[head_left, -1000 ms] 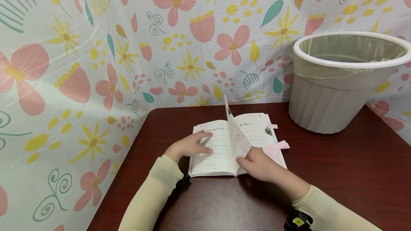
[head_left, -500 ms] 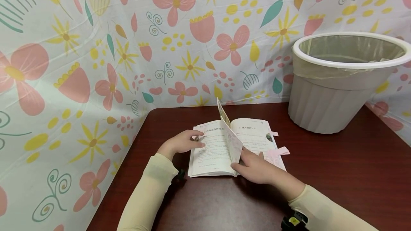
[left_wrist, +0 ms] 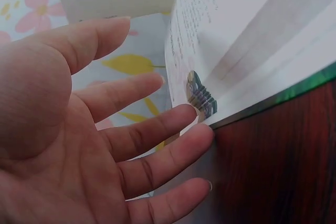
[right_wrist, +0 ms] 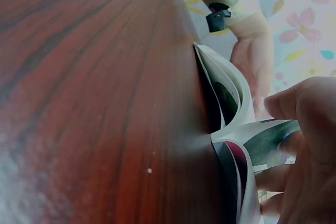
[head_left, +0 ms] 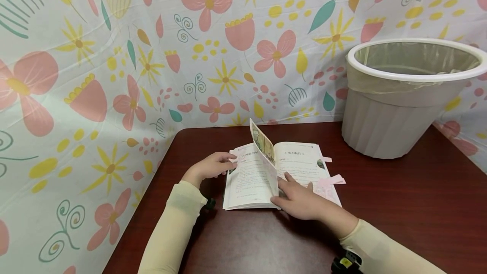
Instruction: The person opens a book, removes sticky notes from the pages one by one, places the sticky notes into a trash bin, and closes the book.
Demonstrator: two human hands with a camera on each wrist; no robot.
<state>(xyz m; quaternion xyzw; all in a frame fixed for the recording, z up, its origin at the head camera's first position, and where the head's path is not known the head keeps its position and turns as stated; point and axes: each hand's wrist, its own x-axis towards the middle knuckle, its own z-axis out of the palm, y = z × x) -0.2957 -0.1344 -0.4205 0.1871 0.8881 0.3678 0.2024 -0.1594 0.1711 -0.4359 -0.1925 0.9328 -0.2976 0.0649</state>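
Note:
An open book [head_left: 247,185] with printed pages lies on the dark table, one leaf [head_left: 264,143] standing up from its spine and leaning left. A picture shows on that leaf's right side. My right hand [head_left: 300,198] is at the leaf's lower part, fingers extended behind it over the right page. In the right wrist view, the leaf passes between the thumb [right_wrist: 283,103] and the index finger, the thumb seemingly apart from it. My left hand [head_left: 209,167] is at the book's left edge, fingertips near the page corner. The left wrist view shows its fingers [left_wrist: 152,129] spread and relaxed.
Pink paper tabs [head_left: 336,179] stick out from the book's right edge. A grey bin [head_left: 388,113] with a white rim and a plastic liner stands at the table's back right. A flower-patterned cloth [head_left: 213,54] hangs behind and to the left of the table.
The standing leaf has swung left, showing its picture side. My right hand has moved left with it, and its fingers have spread. My left hand has drawn back left off the page.

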